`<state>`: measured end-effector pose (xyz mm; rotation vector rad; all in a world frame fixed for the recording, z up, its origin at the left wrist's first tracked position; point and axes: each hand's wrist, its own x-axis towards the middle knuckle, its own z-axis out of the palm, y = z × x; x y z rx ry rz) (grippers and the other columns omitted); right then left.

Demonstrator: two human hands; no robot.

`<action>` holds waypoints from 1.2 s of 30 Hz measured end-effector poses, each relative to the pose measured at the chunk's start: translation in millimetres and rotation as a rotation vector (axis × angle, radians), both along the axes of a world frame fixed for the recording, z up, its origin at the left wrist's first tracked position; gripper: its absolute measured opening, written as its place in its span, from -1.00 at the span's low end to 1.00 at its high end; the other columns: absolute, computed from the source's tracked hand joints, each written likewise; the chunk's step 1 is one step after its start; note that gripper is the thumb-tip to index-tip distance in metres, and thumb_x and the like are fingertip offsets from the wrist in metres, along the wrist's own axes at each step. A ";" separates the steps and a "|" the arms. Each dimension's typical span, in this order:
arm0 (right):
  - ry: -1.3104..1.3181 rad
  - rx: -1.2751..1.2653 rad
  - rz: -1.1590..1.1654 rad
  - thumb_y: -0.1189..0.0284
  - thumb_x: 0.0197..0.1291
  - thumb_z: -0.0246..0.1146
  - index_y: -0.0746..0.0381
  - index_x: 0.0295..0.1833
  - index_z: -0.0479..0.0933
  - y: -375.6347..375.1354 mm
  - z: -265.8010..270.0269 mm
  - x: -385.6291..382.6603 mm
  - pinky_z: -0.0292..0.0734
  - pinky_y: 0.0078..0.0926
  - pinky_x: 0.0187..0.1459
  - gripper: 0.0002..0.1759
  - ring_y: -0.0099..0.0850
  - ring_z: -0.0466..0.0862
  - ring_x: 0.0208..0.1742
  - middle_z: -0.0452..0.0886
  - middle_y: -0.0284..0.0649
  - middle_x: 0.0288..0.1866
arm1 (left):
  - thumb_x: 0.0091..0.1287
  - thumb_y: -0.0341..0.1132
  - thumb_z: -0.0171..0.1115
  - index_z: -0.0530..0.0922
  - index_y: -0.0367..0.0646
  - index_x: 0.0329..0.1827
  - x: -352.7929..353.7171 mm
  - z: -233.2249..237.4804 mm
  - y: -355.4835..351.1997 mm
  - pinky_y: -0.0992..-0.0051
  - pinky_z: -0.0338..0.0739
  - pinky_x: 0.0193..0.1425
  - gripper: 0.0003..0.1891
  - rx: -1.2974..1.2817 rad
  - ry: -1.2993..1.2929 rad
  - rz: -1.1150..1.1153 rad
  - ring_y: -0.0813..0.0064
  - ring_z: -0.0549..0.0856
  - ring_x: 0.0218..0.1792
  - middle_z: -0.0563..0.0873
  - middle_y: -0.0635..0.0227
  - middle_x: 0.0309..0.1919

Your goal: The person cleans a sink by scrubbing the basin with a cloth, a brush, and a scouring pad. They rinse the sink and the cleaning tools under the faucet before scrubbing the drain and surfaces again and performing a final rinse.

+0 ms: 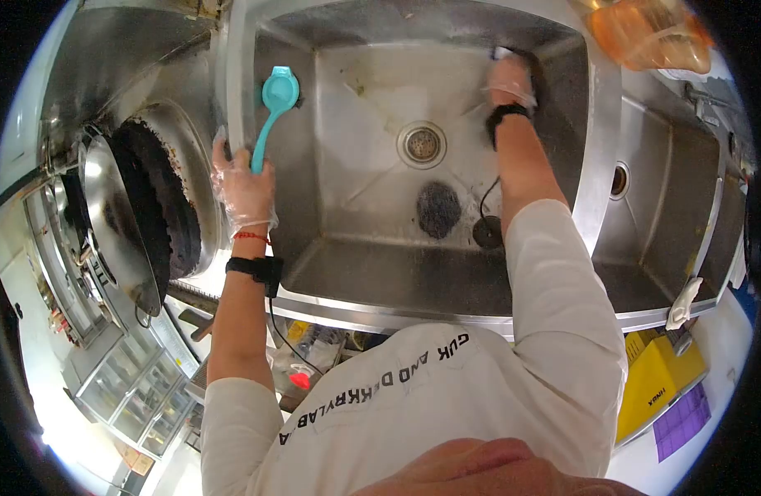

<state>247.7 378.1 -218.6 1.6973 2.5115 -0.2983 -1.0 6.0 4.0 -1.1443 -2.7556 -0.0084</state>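
Observation:
In a clear plastic glove, my left hand [244, 186] is closed around the handle of a turquoise ladle [280, 91] at the left rim of a steel sink [364, 107]. The ladle's bowl points away from me over the sink's left wall. My right hand [509, 76], also gloved, reaches down inside the sink near its far right corner. Something whitish shows at its fingertips, but the fingers are too blurred to make out. A round drain [421, 144] lies between the hands, with a dark round patch [438, 210] nearer me.
Large steel pans [120, 219] stand on the left. A second sink basin [653, 182] is at the right, with an orange item [649, 35] beyond it. A yellow box [658, 376] sits below at the right. Black cables hang from both wrists.

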 end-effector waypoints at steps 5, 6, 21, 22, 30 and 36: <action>-0.077 0.044 -0.099 0.32 0.29 0.12 0.18 -0.04 0.62 20.9 -59.1 4.3 0.66 -0.13 -0.16 -0.74 -0.11 0.70 -0.03 0.67 -0.15 -0.05 | -0.01 -0.32 0.40 0.60 -0.25 -0.18 1.9 5.2 3.4 0.12 0.45 0.21 -0.67 -0.022 -0.015 0.027 -0.09 0.49 0.18 0.35 0.05 0.33; -0.126 -0.042 -0.046 0.34 0.30 0.09 0.19 -0.06 0.61 -2.7 -15.2 -20.0 0.65 -0.13 -0.15 -0.75 -0.09 0.68 0.01 0.66 -0.11 -0.03 | -0.01 -0.31 0.40 0.60 -0.26 -0.19 1.7 3.8 2.9 0.11 0.45 0.21 -0.67 -0.018 -0.007 0.028 -0.10 0.50 0.18 0.35 0.05 0.33; 0.215 0.147 0.101 0.45 0.17 0.19 0.33 -0.09 0.57 -5.6 -45.3 -27.6 0.65 -0.15 -0.29 -0.77 -0.04 0.72 -0.26 0.67 0.07 -0.26 | 0.01 -0.28 0.40 0.60 -0.26 -0.26 6.2 7.2 5.0 0.12 0.45 0.20 -0.71 -0.010 0.018 0.013 -0.07 0.51 0.17 0.40 0.03 0.29; 0.213 0.140 0.175 0.46 0.17 0.19 0.33 -0.09 0.56 -9.7 -34.9 -43.2 0.65 -0.15 -0.30 -0.77 -0.05 0.72 -0.26 0.67 0.06 -0.26 | 0.01 -0.28 0.40 0.60 -0.26 -0.27 7.5 6.3 6.0 0.12 0.45 0.20 -0.72 -0.004 0.027 0.022 -0.07 0.51 0.17 0.40 0.04 0.29; 0.176 0.193 -0.068 0.42 0.24 0.11 0.24 -0.11 0.58 -6.1 -20.0 -6.0 0.65 -0.16 -0.25 -0.80 -0.09 0.73 -0.23 0.68 -0.03 -0.20 | -0.02 -0.32 0.40 0.59 -0.25 -0.32 2.3 1.6 3.0 0.10 0.48 0.13 -0.75 -0.006 0.018 -0.020 -0.08 0.53 0.13 0.38 0.04 0.30; 0.123 0.137 -0.056 0.44 0.18 0.16 0.20 -0.15 0.60 -15.7 -43.5 -39.1 0.64 -0.17 -0.23 -0.83 -0.14 0.73 -0.21 0.69 -0.06 -0.17 | 0.00 -0.32 0.40 0.60 -0.24 -0.27 -1.2 -2.5 -3.4 0.07 0.45 0.16 -0.73 0.028 -0.001 -0.029 -0.09 0.51 0.12 0.36 0.05 0.31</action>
